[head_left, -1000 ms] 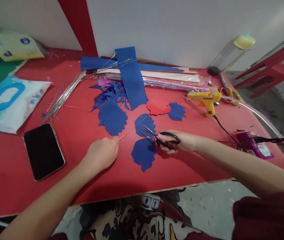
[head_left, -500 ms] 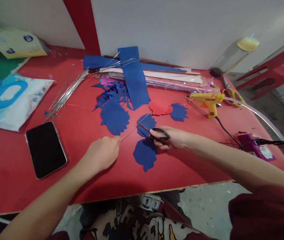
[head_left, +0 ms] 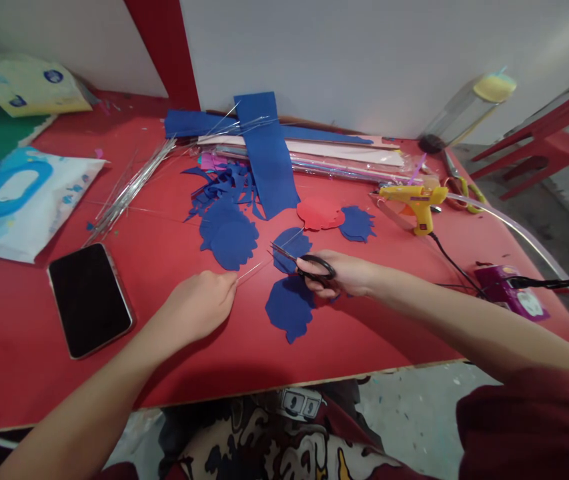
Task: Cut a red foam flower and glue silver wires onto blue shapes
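A thin silver wire (head_left: 251, 269) is pinched at its near end between the fingertips of the left hand (head_left: 199, 307), which is closed and rests on the red table (head_left: 214, 360). From there the wire is stretched away to the right, low over the table top. A pair of black scissors (head_left: 304, 261) is held in the right hand (head_left: 349, 275), with the fingers put through the handle loops. The blades are pointed to the left and meet the wire near its middle; whether they are open or closed cannot be told. Under the scissors a blue paper cut-out (head_left: 289, 308) is lying flat. A dark phone (head_left: 89, 299) is seen to the left of the left hand, and a yellow glue gun (head_left: 417, 200) is placed farther back on the right. A bundle of wires (head_left: 129, 190) is laid behind the phone.
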The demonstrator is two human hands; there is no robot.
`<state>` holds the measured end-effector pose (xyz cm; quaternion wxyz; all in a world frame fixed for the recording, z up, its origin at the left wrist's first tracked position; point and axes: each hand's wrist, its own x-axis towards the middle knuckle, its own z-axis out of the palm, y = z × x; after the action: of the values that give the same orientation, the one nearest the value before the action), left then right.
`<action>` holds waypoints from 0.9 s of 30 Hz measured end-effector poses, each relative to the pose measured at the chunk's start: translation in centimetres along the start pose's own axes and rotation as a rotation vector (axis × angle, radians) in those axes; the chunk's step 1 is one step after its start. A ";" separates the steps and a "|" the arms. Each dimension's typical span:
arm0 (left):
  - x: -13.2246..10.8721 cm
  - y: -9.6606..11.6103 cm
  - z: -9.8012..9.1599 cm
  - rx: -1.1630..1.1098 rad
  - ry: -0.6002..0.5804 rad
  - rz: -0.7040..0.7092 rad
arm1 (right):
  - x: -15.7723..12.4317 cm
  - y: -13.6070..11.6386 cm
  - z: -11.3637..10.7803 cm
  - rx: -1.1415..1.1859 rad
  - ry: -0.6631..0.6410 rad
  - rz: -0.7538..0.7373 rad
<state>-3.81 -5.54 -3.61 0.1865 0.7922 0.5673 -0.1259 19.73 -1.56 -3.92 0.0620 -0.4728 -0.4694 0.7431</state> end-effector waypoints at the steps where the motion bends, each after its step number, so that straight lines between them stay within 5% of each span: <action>1: 0.0 -0.1 0.0 0.007 0.000 0.005 | 0.0 0.0 0.1 -0.017 -0.003 -0.001; 27: 0.0 1.0 0.3 0.098 0.020 -0.048 | 0.4 0.2 1.5 0.024 0.116 -0.005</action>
<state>-2.82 -5.93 -3.69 0.1387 0.7876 0.5813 -0.1501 18.39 -2.43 -4.19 0.0966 -0.5130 -0.4572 0.7201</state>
